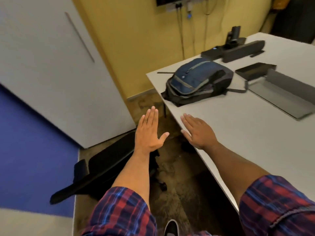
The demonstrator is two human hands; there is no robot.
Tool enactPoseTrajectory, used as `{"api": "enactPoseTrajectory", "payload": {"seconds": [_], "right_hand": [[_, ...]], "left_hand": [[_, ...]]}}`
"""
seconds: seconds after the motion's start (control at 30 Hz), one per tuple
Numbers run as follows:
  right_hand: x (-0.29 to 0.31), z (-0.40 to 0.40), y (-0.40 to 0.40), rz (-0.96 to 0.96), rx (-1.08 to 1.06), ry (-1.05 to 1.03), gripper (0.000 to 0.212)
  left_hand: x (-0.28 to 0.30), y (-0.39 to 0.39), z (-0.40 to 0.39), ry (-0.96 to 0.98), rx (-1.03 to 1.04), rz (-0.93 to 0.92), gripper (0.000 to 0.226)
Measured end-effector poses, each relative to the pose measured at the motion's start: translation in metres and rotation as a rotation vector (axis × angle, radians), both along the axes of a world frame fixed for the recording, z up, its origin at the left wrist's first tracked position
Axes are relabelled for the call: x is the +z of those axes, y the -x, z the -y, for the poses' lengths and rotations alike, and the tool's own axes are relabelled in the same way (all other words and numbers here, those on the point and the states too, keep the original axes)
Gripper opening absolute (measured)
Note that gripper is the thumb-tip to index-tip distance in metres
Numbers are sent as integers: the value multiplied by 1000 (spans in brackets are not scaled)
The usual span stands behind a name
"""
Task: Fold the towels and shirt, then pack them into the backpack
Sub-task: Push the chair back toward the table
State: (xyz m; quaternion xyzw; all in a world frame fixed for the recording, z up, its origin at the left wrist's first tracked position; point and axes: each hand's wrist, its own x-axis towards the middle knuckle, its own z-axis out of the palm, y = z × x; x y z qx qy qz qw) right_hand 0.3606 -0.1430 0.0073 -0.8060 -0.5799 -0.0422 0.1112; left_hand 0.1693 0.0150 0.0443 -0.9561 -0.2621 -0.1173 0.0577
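A blue and dark grey backpack (pixel 197 80) lies on its back near the left corner of the white table (pixel 247 133). My left hand (pixel 150 132) is stretched out flat, fingers straight, in the air over the floor left of the table. My right hand (pixel 198 131) is flat too, palm down, over the table's left edge, a short way in front of the backpack. Both hands hold nothing. No towels or shirt are in view.
A grey open tray or lid (pixel 281 94) lies on the table right of the backpack, with a black flat box (pixel 255 69) and a long black bar device (pixel 243 51) behind. A black office chair (pixel 102 169) stands on the floor below my left arm. A white cabinet (pixel 56 65) fills the left.
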Motion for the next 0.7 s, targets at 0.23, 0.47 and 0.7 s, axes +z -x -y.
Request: {"api": "enactPoseTrajectory", "payload": {"seconds": [0.23,0.47,0.7], "right_hand": [[22,-92,74,-26,304,-4,64],[20,-153,155,-94,554,106,68],[6,-186,192,-126,589,283,71]], "left_hand": [[4,109,-35,-11,294,-4,96],[-27,211,-54,55,582,-69,97],[-63,237,-56,324,719,-50,86]]}}
